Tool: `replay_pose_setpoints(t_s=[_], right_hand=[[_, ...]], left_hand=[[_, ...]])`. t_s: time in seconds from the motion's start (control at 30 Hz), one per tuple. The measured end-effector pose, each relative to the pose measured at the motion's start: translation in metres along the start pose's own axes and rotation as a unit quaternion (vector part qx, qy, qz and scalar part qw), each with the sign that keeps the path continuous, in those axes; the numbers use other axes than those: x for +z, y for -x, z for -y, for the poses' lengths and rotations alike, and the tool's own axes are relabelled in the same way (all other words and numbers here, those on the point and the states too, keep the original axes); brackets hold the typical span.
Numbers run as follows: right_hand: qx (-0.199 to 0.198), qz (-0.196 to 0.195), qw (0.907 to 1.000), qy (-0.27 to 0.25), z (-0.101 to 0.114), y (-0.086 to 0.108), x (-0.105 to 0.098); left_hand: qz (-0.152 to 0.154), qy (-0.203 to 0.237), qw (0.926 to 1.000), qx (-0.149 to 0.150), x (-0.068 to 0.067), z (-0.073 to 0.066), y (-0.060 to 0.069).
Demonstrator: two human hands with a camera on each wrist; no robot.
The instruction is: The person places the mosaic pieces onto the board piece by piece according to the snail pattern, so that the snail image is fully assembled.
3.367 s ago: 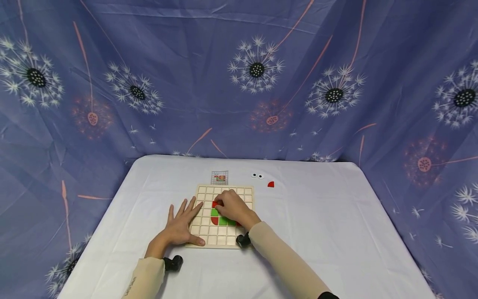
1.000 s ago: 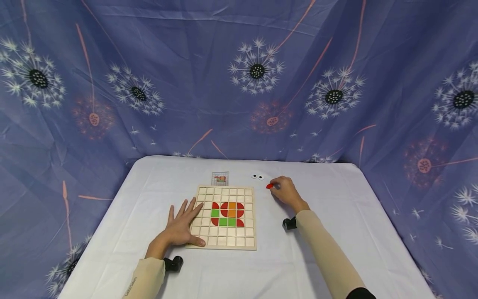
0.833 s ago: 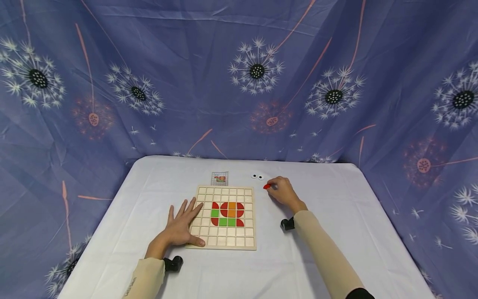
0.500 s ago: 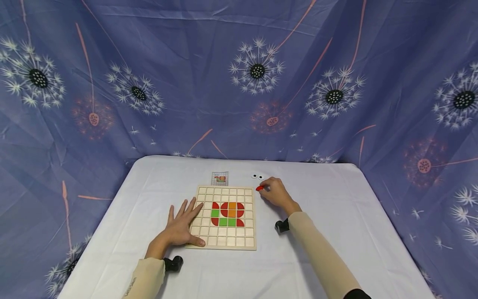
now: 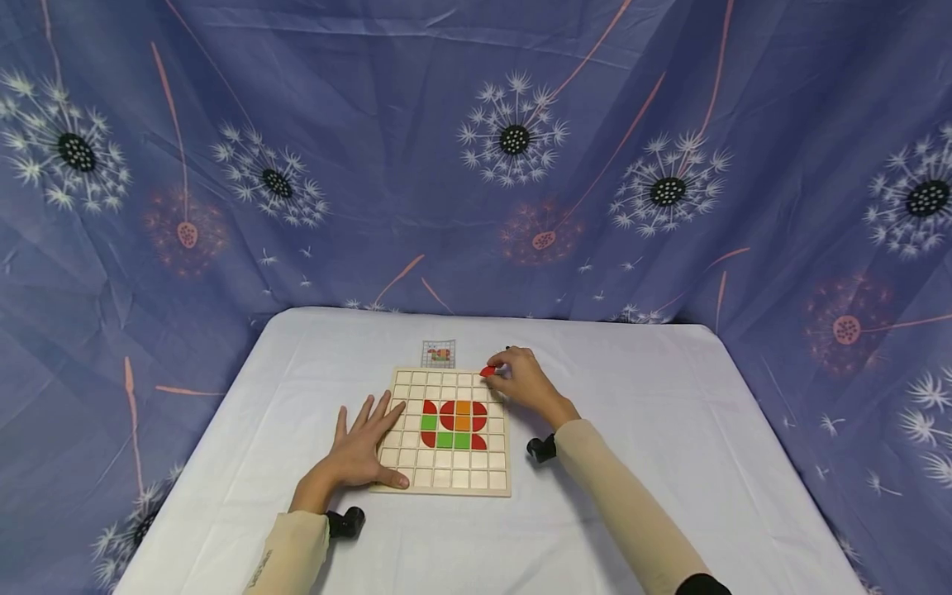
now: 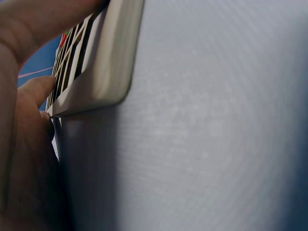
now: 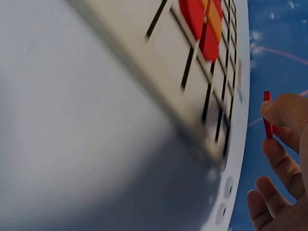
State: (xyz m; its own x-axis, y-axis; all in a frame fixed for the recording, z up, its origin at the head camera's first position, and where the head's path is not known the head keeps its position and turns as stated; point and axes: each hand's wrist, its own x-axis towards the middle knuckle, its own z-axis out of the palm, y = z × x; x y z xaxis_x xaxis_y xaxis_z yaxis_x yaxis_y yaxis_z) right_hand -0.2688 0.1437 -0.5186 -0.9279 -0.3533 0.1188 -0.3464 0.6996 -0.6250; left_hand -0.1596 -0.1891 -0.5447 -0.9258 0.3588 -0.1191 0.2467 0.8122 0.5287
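My right hand (image 5: 523, 380) pinches a red quarter-round tile (image 5: 487, 372) between thumb and fingers, above the far right corner of a wooden grid board (image 5: 449, 481). In the right wrist view the red tile (image 7: 267, 115) appears edge-on, raised off the board. My left hand (image 5: 359, 450) lies with spread, straight fingers on the board's left edge. Red, green and orange tiles (image 5: 463, 423) sit in the middle squares of the board; the upper left square of that pattern holds a red rounded tile (image 5: 430, 407).
Behind the board lies a small picture card (image 5: 439, 354) with a coloured pattern on a grid. Two googly eyes (image 7: 224, 199) lie on the white-covered table (image 5: 669, 430), mostly hidden by my right hand in the head view. A blue patterned curtain (image 5: 387, 165) hangs behind.
My right hand left the tile pattern, picked up the red quarter-round tile from the table at right, and carried it left to the board's corner. The left hand stayed in place.
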Motion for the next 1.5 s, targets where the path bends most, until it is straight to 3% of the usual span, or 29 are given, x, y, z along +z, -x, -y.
replay_pose_setpoints(t_s=[0.3,0.8,1.5], right_hand=[[-0.046,0.022,0.9987,0.000,0.028,-0.002,0.008],[-0.082,0.081,0.9929,0.028,0.063,-0.006,0.028],[-0.116,0.078,0.9883,0.061,0.074,-0.008,0.061]], left_hand=[[0.000,-0.003,1.0000,-0.004,-0.002,-0.001,-0.001],[0.007,-0.005,0.9999,-0.005,-0.004,-0.002,0.000],[0.005,-0.010,0.9999,-0.002,-0.001,-0.001,0.000]])
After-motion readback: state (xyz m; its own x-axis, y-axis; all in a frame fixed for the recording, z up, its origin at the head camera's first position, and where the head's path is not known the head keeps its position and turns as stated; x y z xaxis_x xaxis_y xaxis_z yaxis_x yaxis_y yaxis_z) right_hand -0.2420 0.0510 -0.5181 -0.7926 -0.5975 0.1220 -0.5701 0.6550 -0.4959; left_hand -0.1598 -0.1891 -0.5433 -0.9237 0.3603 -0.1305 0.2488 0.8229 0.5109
